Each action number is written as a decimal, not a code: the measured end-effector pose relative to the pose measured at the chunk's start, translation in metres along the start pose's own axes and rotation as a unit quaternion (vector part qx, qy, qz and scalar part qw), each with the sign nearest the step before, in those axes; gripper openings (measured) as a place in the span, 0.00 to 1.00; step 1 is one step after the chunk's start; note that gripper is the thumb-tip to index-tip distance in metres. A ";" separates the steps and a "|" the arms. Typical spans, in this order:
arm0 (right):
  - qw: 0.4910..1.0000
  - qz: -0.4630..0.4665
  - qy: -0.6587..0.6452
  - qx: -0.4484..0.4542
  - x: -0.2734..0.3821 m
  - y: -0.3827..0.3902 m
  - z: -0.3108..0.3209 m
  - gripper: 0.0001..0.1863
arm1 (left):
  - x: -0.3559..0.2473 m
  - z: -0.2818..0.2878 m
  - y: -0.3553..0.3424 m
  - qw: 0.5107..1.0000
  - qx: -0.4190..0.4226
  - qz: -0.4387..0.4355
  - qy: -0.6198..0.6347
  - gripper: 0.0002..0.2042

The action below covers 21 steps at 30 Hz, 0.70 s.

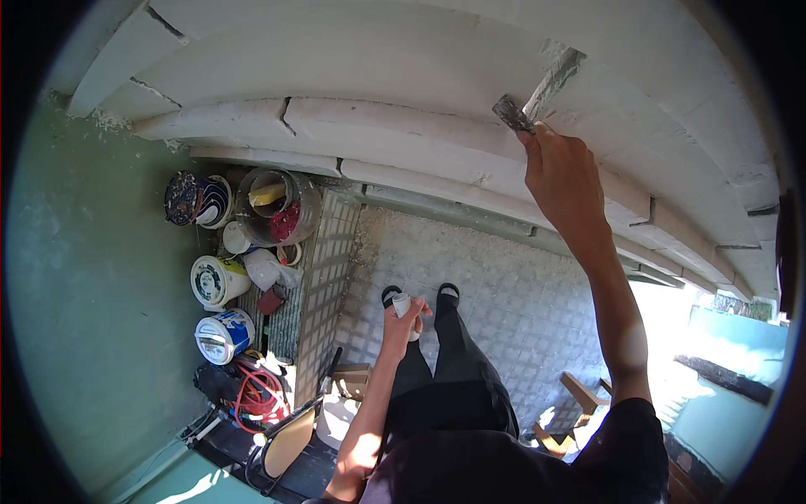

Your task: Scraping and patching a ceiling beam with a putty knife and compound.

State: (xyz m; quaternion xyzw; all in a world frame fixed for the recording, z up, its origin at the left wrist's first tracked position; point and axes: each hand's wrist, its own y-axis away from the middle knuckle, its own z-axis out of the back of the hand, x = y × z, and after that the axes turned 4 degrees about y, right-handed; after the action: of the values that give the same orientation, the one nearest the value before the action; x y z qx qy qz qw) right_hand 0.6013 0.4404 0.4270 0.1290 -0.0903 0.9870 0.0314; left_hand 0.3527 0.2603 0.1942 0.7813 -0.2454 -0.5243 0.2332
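My right hand (561, 176) is raised at the upper right, closed on a grimy putty knife (514, 113), its blade at a pale, roughly filled seam (550, 84) in the white panelled surface (420, 50). Long white strips with dark joints and gaps run below that surface. Low in the middle, in front of my dark trousers, my left hand (405, 315) is closed round a white cylindrical object (400, 303), perhaps a tube; I cannot make out exactly what it is. My feet in dark sandals stand on a speckled, paved floor (504, 302).
Along the green wall (101, 277) at left, several buckets and tubs (217, 279) sit beside a lattice panel (327, 235). Below them lie a red hose (256, 395), black gear and a board (290, 441). Wood pieces (579, 395) lie at lower right, near a sunlit opening.
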 end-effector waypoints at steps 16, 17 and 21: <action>0.999 0.022 -0.020 0.045 0.028 -0.007 -0.008 0.12 | -0.029 0.004 0.004 0.999 -0.030 -0.044 -0.009 0.11; 0.998 0.027 -0.021 0.046 0.022 -0.006 -0.007 0.12 | -0.026 0.009 0.006 0.998 -0.034 -0.046 -0.006 0.11; 1.000 0.021 0.017 0.003 0.013 -0.008 -0.007 0.13 | -0.018 0.029 0.008 0.998 -0.044 -0.050 0.000 0.11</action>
State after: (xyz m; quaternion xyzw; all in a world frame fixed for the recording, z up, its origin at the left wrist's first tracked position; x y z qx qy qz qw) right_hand 0.5873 0.4500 0.4249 0.1104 -0.0891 0.9898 0.0116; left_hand 0.3189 0.2628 0.2020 0.7815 -0.1826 -0.5457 0.2410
